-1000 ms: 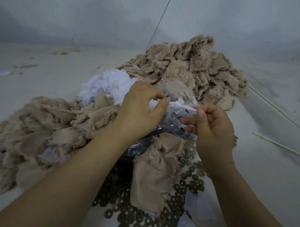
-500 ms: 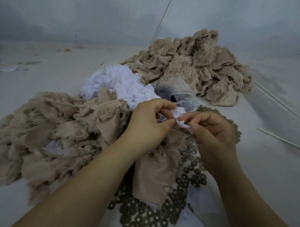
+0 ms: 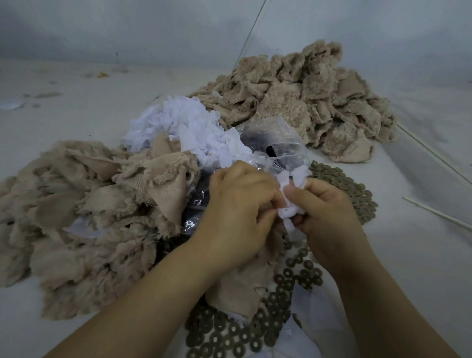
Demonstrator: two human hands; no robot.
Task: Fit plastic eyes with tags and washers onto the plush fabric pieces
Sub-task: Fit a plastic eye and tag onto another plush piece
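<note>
Both hands' grip (image 3: 285, 204) on unprinted white tag (image 3: 290, 193) above washers (image 3: 235, 337)

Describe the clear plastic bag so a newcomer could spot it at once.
Start at the far tan plush pile, then come toward the hands. Just right of the white tag heap lies the clear plastic bag. It alone is glossy and see-through, with dark contents inside.

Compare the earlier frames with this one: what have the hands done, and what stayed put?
Both hands came down and toward the person, off the clear bag. The left hand and right hand have closed together, both pinching a white tag above the tan fabric piece. The plush piles, white tag heap and washers stayed put.
</note>
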